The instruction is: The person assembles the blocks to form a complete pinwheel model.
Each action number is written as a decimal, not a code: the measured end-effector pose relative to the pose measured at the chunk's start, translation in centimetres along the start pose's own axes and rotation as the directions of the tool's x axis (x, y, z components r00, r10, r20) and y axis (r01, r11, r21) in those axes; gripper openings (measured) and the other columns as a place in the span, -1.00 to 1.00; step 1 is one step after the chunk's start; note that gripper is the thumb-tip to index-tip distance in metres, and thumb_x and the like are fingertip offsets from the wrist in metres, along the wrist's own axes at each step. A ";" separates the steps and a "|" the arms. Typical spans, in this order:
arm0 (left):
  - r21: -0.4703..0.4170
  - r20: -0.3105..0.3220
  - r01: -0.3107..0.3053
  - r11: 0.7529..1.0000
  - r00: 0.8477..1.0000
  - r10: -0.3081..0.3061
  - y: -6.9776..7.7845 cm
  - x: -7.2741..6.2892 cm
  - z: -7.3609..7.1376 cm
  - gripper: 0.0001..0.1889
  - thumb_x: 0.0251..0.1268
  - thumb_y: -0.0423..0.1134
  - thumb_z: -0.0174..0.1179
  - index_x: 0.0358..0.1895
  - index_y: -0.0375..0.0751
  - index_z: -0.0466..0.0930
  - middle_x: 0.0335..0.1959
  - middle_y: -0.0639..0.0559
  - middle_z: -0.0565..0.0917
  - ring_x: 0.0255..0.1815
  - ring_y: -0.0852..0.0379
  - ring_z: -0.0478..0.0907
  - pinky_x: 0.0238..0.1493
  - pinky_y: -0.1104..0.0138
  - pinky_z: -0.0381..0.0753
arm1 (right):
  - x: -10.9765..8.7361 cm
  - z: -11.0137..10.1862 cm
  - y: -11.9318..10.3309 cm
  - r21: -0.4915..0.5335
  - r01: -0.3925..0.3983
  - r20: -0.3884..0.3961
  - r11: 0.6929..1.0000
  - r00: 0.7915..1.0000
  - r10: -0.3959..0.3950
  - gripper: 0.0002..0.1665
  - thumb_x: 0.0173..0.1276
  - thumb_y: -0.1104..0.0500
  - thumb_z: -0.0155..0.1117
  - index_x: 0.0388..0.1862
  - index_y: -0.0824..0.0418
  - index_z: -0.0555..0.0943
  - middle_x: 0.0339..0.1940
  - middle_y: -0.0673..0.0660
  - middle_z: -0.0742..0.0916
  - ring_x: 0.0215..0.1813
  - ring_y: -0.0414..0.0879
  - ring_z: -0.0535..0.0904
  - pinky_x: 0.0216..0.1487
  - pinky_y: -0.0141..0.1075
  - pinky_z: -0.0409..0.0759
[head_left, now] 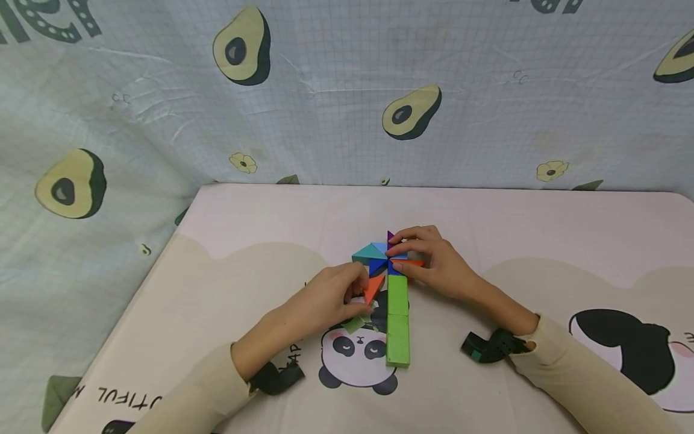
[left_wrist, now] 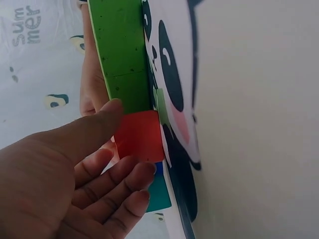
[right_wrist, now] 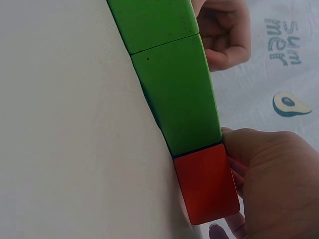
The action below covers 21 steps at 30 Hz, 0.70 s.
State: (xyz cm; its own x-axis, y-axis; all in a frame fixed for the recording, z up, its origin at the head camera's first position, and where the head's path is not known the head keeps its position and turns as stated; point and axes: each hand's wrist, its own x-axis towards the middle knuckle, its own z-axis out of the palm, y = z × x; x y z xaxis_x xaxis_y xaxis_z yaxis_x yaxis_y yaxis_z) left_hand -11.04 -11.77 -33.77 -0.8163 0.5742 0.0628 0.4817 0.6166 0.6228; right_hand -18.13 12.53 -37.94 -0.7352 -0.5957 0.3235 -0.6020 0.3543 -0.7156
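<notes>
My left hand (head_left: 325,295) pinches an orange triangular block (head_left: 373,289) between thumb and fingers, close beside the blue blocks. In the left wrist view the block's red-orange face (left_wrist: 140,137) shows between the thumb and fingertips. My right hand (head_left: 441,262) curls over the blocks' right side, its thumb on a second orange triangular block (head_left: 414,263) and its fingertips by a purple triangle (head_left: 390,235) and light blue pieces (head_left: 378,246). A teal triangle (head_left: 366,253) and dark blue triangle (head_left: 376,264) lie to the left. Two green blocks (head_left: 398,328) form a column below.
The blocks lie on a beige table mat (head_left: 260,271) with a printed panda (head_left: 355,361) under the left hand. A larger black-and-white print (head_left: 623,343) is at the right. An avocado-patterned cloth (head_left: 325,108) hangs behind the table's back edge. Dark wrist cameras sit on both sleeves.
</notes>
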 end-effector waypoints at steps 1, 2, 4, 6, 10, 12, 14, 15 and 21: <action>0.001 0.000 0.010 1.000 1.000 -0.010 0.1 0.1 0.0 -0.67 0.11 -0.19 0.40 -0.23 -0.16 0.40 -0.44 0.03 0.45 -0.42 0.17 0.39 -0.42 0.39 0.42 | 0.0 0.0 0.0 0.002 -0.001 0.000 1.000 1.000 0.001 -0.72 0.25 0.18 0.39 -0.04 0.05 0.71 0.14 -0.01 0.56 0.24 -0.04 0.25 0.11 -0.02 0.30; 0.003 0.000 0.019 1.000 1.000 -0.019 0.1 0.2 0.0 -0.67 0.12 -0.18 0.40 -0.23 -0.16 0.40 -0.44 0.03 0.45 -0.42 0.17 0.39 -0.42 0.39 0.42 | 0.0 0.0 -0.1 0.002 -0.002 0.001 1.000 1.000 0.002 -0.72 0.25 0.18 0.39 -0.04 0.05 0.71 0.14 -0.01 0.56 0.24 -0.04 0.25 0.12 -0.02 0.30; 0.002 0.000 0.035 0.999 0.999 -0.035 0.1 0.4 0.1 -0.66 0.11 -0.16 0.40 -0.23 -0.16 0.40 -0.44 0.02 0.46 -0.41 0.17 0.39 -0.41 0.39 0.43 | 0.0 -0.1 -0.1 0.001 -0.004 0.002 1.000 1.000 0.004 -0.72 0.25 0.18 0.38 -0.04 0.05 0.71 0.14 -0.01 0.56 0.24 -0.03 0.25 0.12 -0.02 0.30; 0.000 -0.005 0.041 0.999 0.999 -0.041 0.1 0.6 0.1 -0.66 0.10 -0.16 0.41 -0.24 -0.16 0.41 -0.44 0.03 0.46 -0.41 0.18 0.39 -0.40 0.39 0.44 | 0.0 -0.1 -0.1 -0.002 -0.006 0.002 1.000 1.000 0.006 -0.72 0.25 0.18 0.38 -0.04 0.05 0.71 0.14 0.00 0.57 0.24 -0.03 0.25 0.11 -0.02 0.30; -0.012 -0.026 0.018 1.000 1.000 -0.018 -0.3 0.9 0.2 -0.67 0.07 -0.20 0.42 -0.26 -0.18 0.42 -0.44 0.08 0.46 -0.42 0.19 0.41 -0.38 0.40 0.46 | 0.1 -0.1 -0.2 -0.005 -0.008 0.002 1.000 1.000 0.008 -0.72 0.25 0.19 0.39 -0.04 0.06 0.71 0.14 0.00 0.57 0.23 -0.03 0.26 0.08 -0.04 0.32; -0.021 -0.037 0.000 1.000 0.999 -0.001 -0.5 1.0 0.2 -0.68 0.07 -0.23 0.42 -0.27 -0.18 0.42 -0.45 0.11 0.45 -0.43 0.20 0.40 -0.39 0.41 0.45 | 0.1 -0.1 -0.2 -0.004 -0.009 0.000 1.000 1.000 0.009 -0.72 0.24 0.19 0.39 -0.04 0.07 0.71 0.14 0.00 0.57 0.23 -0.03 0.26 0.08 -0.04 0.32; -0.034 -0.044 -0.016 0.999 0.999 0.014 -0.6 1.1 0.2 -0.69 0.07 -0.25 0.42 -0.28 -0.18 0.43 -0.46 0.13 0.44 -0.44 0.21 0.40 -0.39 0.41 0.45 | 0.1 -0.1 -0.2 -0.003 -0.009 -0.003 1.000 1.000 0.009 -0.71 0.24 0.20 0.39 -0.04 0.07 0.71 0.14 0.00 0.57 0.22 -0.04 0.26 0.08 -0.04 0.33; -0.038 -0.047 -0.026 0.999 0.999 0.024 -0.7 1.1 0.2 -0.70 0.07 -0.25 0.42 -0.28 -0.19 0.43 -0.46 0.13 0.45 -0.44 0.22 0.40 -0.39 0.42 0.46 | 0.1 -0.1 -0.2 -0.002 -0.009 -0.003 1.000 1.000 0.009 -0.71 0.24 0.20 0.39 -0.04 0.07 0.71 0.14 0.00 0.57 0.22 -0.04 0.26 0.08 -0.04 0.32; -0.035 -0.071 -0.073 0.997 0.995 0.070 -1.2 1.1 0.2 -0.74 0.09 -0.31 0.37 -0.31 -0.20 0.43 -0.45 0.12 0.47 -0.44 0.23 0.43 -0.37 0.44 0.48 | 0.1 -0.1 -0.2 0.000 -0.007 0.002 1.000 1.000 0.007 -0.71 0.24 0.20 0.39 -0.04 0.06 0.71 0.14 0.00 0.56 0.24 -0.04 0.24 0.10 -0.04 0.32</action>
State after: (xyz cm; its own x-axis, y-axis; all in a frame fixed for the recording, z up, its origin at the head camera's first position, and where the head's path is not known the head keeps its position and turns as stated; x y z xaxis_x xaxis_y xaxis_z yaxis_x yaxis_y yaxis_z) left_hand -12.50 -11.77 -34.62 -0.8011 0.5764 0.1612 0.5281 0.5540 0.6435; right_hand -18.12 12.45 -37.75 -0.7388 -0.5944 0.3176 -0.5969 0.3583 -0.7179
